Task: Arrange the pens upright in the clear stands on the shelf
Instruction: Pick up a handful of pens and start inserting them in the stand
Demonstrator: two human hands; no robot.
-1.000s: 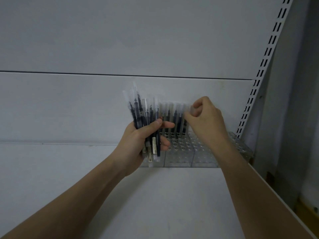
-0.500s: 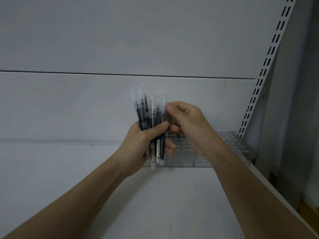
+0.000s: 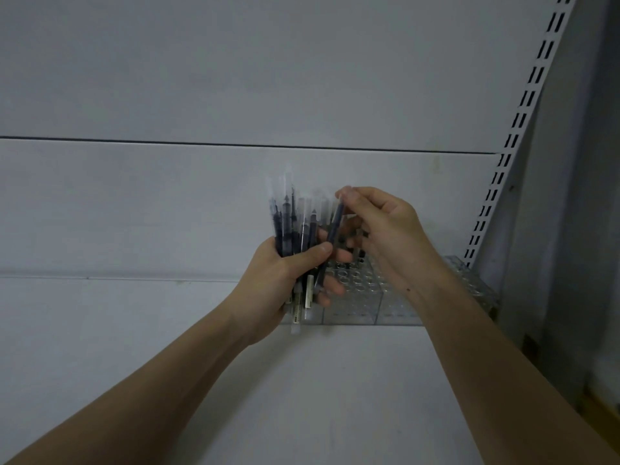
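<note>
Left hand (image 3: 285,280) grips pen bundle (image 3: 295,236) upright; right hand (image 3: 385,236) pinches one pen (image 3: 330,241) above clear stands (image 3: 355,297) at shelf (image 3: 335,397) back-right corner.

front holes of clear stands (image 3: 355,290) open – reachable from above | back rows – hidden behind right hand (image 3: 385,236)

The left hand (image 3: 281,280) grips an upright bundle of dark-inked clear-capped pens (image 3: 295,236). The right hand (image 3: 385,236) pinches one dark pen (image 3: 330,239) from it, above clear perforated acrylic stands (image 3: 355,297) at the white shelf's (image 3: 335,397) back right corner.
</note>
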